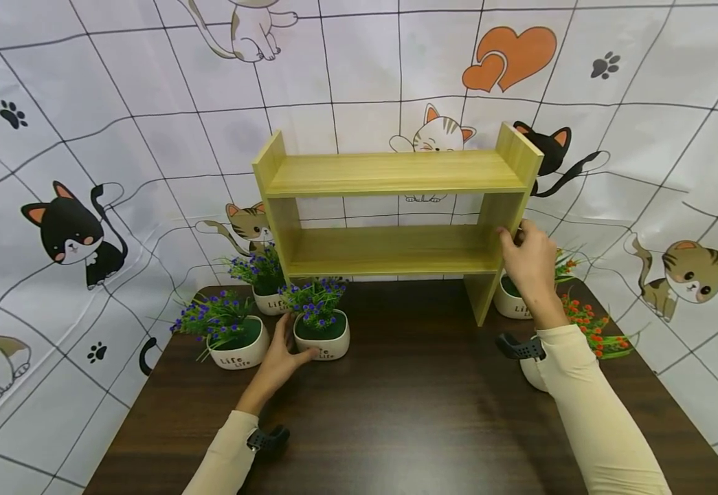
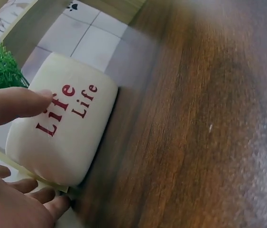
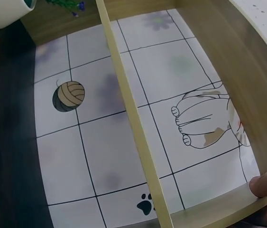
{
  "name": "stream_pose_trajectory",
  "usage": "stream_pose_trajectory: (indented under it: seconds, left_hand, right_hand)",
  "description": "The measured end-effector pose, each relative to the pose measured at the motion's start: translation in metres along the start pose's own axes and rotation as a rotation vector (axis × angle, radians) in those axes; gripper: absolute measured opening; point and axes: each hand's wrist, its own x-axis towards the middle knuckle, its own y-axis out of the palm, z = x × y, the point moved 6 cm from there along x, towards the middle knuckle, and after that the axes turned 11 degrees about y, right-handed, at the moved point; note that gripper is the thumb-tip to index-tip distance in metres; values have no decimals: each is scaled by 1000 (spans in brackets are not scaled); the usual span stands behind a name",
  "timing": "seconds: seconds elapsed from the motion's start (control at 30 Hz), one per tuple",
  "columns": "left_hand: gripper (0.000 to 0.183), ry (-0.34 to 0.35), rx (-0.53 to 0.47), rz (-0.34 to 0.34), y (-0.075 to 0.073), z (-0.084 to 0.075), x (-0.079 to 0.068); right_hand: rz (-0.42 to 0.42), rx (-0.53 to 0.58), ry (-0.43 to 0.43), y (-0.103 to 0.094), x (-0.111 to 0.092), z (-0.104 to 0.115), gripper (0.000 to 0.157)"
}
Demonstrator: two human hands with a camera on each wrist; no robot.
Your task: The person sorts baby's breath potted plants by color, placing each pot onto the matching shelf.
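Observation:
A light wooden two-tier shelf [image 1: 396, 175] stands at the back of the dark table. My right hand [image 1: 530, 260] grips the shelf's right side panel [image 3: 218, 209], thumb on the inner face. My left hand [image 1: 277, 361] holds a white flowerpot [image 1: 336, 346] with purple flowers, in front of the shelf's left end. In the left wrist view, the thumb [image 2: 22, 105] lies on the pot's "Life" lettering [image 2: 55, 111], and the other fingers are at its side. The pot's far side is hidden.
Two more purple-flowered pots [image 1: 241, 354] [image 1: 272, 302] stand left of the held one. On the right, two pots with orange flowers [image 1: 587, 323] [image 1: 510, 306] stand partly behind my right arm. A cat-printed wall covering [image 1: 371, 75] hangs behind the table [image 1: 389, 405].

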Motion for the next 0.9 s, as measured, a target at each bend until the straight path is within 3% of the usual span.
stream_pose_trajectory:
  seconds: [0.27,0.5,0.6,0.73,0.9]
  left_hand:
    - [108,0,12,-32,2,3,-2]
    - [100,-9,67,-59,4,6,-3]
    - [98,5,23,-60,5,7,-1]
    - [99,17,-36,-47,6,8,0]
    - [108,-10,9,-34,7,10,0]
  right_hand:
    - [-77,-11,-30,-4,-3,2,30]
    - [-82,24,-17,-7,-5,4,29]
    - [-88,44,-16,-8,-5,4,28]
    - [-100,60,-26,-9,-5,4,25]
    - [-102,77,-26,-9,-5,3,25]
